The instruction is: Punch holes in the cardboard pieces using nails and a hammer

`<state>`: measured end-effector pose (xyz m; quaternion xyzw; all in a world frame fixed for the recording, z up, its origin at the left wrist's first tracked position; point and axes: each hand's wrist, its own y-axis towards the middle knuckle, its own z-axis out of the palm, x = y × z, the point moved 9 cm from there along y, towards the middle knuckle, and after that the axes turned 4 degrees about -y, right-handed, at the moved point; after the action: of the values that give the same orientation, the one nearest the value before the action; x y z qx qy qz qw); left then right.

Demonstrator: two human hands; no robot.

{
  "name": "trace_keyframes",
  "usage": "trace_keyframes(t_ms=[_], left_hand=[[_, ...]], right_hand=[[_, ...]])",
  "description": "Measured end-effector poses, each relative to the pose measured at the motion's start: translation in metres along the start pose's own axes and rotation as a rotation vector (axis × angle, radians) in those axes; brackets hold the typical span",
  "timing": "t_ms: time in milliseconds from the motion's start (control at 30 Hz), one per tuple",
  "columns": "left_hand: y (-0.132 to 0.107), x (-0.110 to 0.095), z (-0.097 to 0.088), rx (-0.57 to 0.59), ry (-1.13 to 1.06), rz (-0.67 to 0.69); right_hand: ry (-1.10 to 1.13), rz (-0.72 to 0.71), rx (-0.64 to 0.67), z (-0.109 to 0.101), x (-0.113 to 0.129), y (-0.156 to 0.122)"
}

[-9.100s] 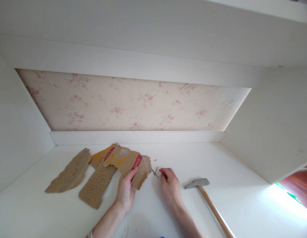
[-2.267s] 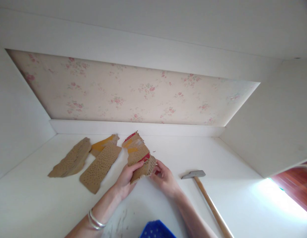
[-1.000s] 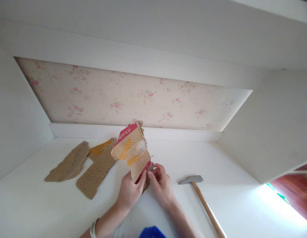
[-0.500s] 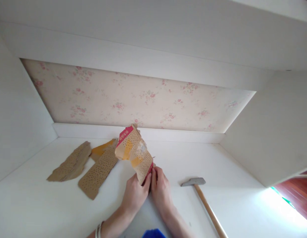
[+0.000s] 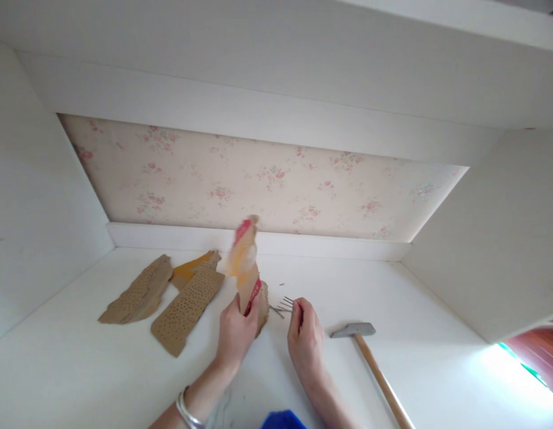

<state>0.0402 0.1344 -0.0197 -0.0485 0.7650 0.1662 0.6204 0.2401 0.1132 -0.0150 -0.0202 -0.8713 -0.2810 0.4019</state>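
Observation:
My left hand point(image 5: 238, 333) is closed on a torn piece of cardboard point(image 5: 247, 285) with red printing and yellow tape; its upper part is blurred by motion. A further brown flap point(image 5: 262, 307) shows just right of those fingers. My right hand point(image 5: 307, 336) pinches several thin nails point(image 5: 287, 301), whose ends stick out to the left toward the cardboard. Another nail or two point(image 5: 276, 311) lie between the hands; whether they touch the flap I cannot tell. To the right of my right hand lies a hammer point(image 5: 384, 381) with a wooden handle and grey head.
On the white surface at left lie a torn cardboard strip point(image 5: 137, 292), a strip full of holes point(image 5: 187, 313) and a yellow-taped scrap point(image 5: 189, 268). White panels enclose the space; floral wallpaper point(image 5: 267, 179) covers the back. Something blue point(image 5: 283, 420) shows at the bottom edge.
My right hand has moved away from the cardboard to the right, and nails now show in its fingers. The cardboard in my left hand has turned and shifted. The view has moved slightly.

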Motion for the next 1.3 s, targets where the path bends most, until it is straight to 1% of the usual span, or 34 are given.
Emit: trace_keyframes(t_ms=[67, 133, 233, 333, 500, 667, 833, 967, 1033, 1167, 1233, 1300], left_hand=[[0.005, 0.004, -0.007, -0.032, -0.081, -0.053], [0.008, 0.012, -0.01, -0.053, -0.191, -0.134], [0.01, 0.023, -0.009, -0.068, -0.3, -0.235], [0.01, 0.027, -0.007, -0.072, -0.34, -0.27], [0.007, 0.023, -0.002, -0.057, -0.425, -0.261], [0.005, 0.023, 0.003, -0.022, -0.506, -0.275], [0.005, 0.026, 0.001, -0.031, -0.448, -0.286], [0.006, 0.028, 0.003, 0.007, -0.377, -0.306], [0.006, 0.026, 0.005, 0.03, -0.353, -0.288], [0.006, 0.017, 0.003, 0.011, -0.36, -0.251], [0.006, 0.011, 0.005, 0.042, -0.372, -0.219], [0.005, 0.004, 0.009, 0.098, -0.377, -0.18]], right_hand=[[-0.017, 0.057, -0.019, -0.004, -0.011, 0.006], [-0.032, 0.096, -0.001, -0.004, -0.019, 0.01], [-0.051, 0.102, 0.066, 0.003, -0.024, 0.013], [-0.078, 0.083, 0.129, 0.011, -0.024, 0.013], [-0.136, 0.04, 0.206, 0.02, -0.021, 0.013], [-0.179, -0.001, 0.257, 0.023, -0.014, 0.012], [-0.214, -0.005, 0.287, 0.024, -0.009, 0.01], [-0.224, 0.001, 0.3, 0.024, -0.008, 0.01], [-0.224, 0.005, 0.302, 0.024, -0.008, 0.011], [-0.215, 0.017, 0.304, 0.024, -0.008, 0.011], [-0.205, 0.027, 0.303, 0.024, -0.009, 0.01], [-0.195, 0.041, 0.296, 0.024, -0.011, 0.011]])
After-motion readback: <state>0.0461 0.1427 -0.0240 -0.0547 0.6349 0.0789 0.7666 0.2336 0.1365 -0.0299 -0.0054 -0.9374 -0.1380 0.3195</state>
